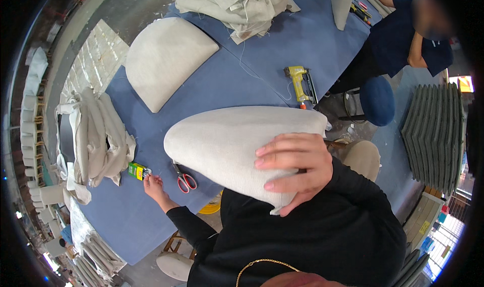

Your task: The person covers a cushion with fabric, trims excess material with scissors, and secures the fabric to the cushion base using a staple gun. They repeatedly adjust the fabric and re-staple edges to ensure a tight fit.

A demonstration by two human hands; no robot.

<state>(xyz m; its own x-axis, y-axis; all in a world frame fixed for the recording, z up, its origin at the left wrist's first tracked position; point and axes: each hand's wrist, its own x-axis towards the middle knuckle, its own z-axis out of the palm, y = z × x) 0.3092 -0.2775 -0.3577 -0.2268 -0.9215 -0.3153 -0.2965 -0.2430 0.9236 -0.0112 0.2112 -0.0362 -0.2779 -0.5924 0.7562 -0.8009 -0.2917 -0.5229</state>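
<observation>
"Where's the pale cushion (222,140)?"

"Beside the red-handled scissors (186,182), to their right and a little beyond them, over the near part of the blue table (141,226)."

"Which way does it point?"

"Its long axis runs roughly left to right. The narrower, rounded end points left, just beyond the scissors; the wide end, with its two corners, is on the right, farthest from them."

"And the right hand (305,168)?"

"Well to the right of the scissors, on that wide end. It lies open over the cloth, fingers spread and pointing left, thumb down by the near corner."

"What about the left hand (154,187)?"

"Left of the scissors, fingers partly bent, tips at the end of a small green and yellow box (136,170). I can't tell whether it grips anything."

"Anything else around?"

"A yellow staple gun (299,82) lies beyond the scissors and off to the right. Another cushion (164,60) sits straight beyond them, and folded cloth (98,135) is heaped to their left, past the box."
</observation>
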